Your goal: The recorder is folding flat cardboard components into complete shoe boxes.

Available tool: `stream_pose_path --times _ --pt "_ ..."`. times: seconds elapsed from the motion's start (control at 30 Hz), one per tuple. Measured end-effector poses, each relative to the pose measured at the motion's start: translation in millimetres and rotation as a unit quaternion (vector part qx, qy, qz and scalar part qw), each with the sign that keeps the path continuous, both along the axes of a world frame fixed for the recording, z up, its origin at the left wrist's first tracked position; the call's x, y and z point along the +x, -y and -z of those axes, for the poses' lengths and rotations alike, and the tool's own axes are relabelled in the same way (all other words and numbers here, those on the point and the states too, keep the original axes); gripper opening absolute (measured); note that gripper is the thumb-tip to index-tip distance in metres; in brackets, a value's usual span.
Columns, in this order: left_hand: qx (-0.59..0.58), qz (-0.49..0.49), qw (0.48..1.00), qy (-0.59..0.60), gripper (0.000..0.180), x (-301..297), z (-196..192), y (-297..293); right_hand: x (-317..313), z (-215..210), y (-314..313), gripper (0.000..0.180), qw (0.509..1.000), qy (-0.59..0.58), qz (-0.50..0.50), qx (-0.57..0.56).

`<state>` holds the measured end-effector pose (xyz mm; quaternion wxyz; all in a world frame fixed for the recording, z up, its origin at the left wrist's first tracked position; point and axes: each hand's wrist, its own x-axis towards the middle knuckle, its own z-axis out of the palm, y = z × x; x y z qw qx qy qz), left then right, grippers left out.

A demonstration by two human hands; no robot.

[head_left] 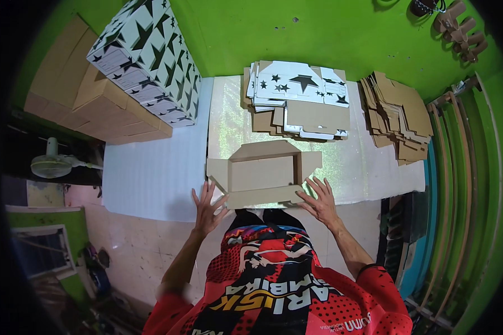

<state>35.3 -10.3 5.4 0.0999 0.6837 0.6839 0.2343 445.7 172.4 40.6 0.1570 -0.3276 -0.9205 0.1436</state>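
At the near edge of the table [394, 181], the left hand [207, 214] and right hand [321, 206], fingers spread, flank a cardboard box [262, 171] seemingly mid-folding, so the next move likely calls for turning in its flaps [218, 174].

One open cardboard box [262, 170] is sitting at the centre of the frame, and two grips, the left grip [207, 215] and the right grip [320, 204], are flanking it. Two piles of flattened cartons are lying farther up: one largely star-printed pile [304, 84] at upper centre and one plain brown pile [397, 111] at upper right, their sheets overlapping too much for counting. At upper left, one block of star-printed boxes [151, 56] and one group of brown boxes [117, 111] are standing, their exact numbers being unclear. One fan [50, 164] is showing at left, and one person [262, 268] is appearing at the bottom.
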Motion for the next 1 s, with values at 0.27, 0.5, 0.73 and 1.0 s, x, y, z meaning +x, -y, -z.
stream_pose_path --times 0.27,0.5,0.73,1.0 --pt "0.017 -0.162 0.985 0.062 0.06 21 -5 -59 -54 -7 -39 0.059 0.989 -0.08 0.123 0.0" --pt "-0.036 -0.214 0.976 0.034 0.073 42 -5 -84 -67 25 -48 0.095 0.975 -0.031 0.218 0.001" --pt "-0.051 0.029 0.995 -0.078 0.065 96 -7 -99 -73 35 -36 0.112 0.949 0.016 0.316 -0.012" --pt "-0.083 0.046 0.99 -0.107 0.068 106 3 -102 -66 46 -1 0.093 0.805 -0.267 0.46 -0.263"
